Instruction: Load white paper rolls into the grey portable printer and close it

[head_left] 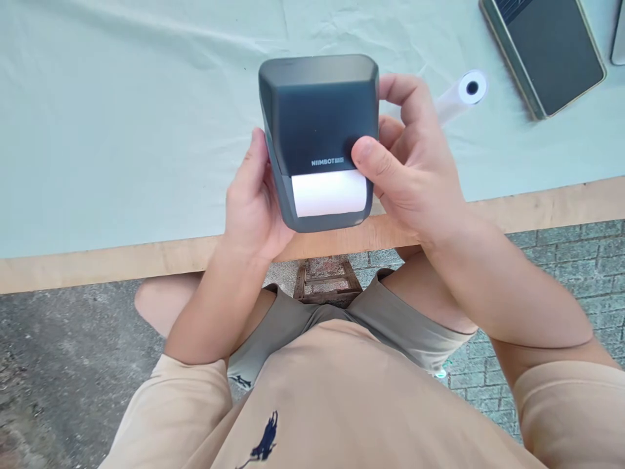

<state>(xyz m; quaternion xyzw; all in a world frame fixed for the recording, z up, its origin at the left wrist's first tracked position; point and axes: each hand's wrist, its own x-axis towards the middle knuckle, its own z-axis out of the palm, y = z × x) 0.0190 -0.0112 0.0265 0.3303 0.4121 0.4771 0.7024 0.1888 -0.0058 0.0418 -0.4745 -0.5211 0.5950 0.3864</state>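
A dark label printer [317, 120] marked NIIMBOT is held up over the table's near edge, its lettered face toward me. White paper [329, 194] shows in the slot at its lower end. My left hand [256, 202] supports the printer from the left side, thumb along its edge and the other fingers hidden behind it. On the right, my right hand [417, 153] grips the side, with its thumb on the front near the lettering and fingers curled at the edge. Behind that hand lies a white paper roll [461, 96] with a dark core, partly covered by my fingers.
A pale green cloth [122, 130] covers the table, whose wooden edge [97, 262] runs across in front of me. At the upper right lies a phone in a case [554, 55], beside another object cut off by the frame. A wooden stool [327, 286] shows between my legs.
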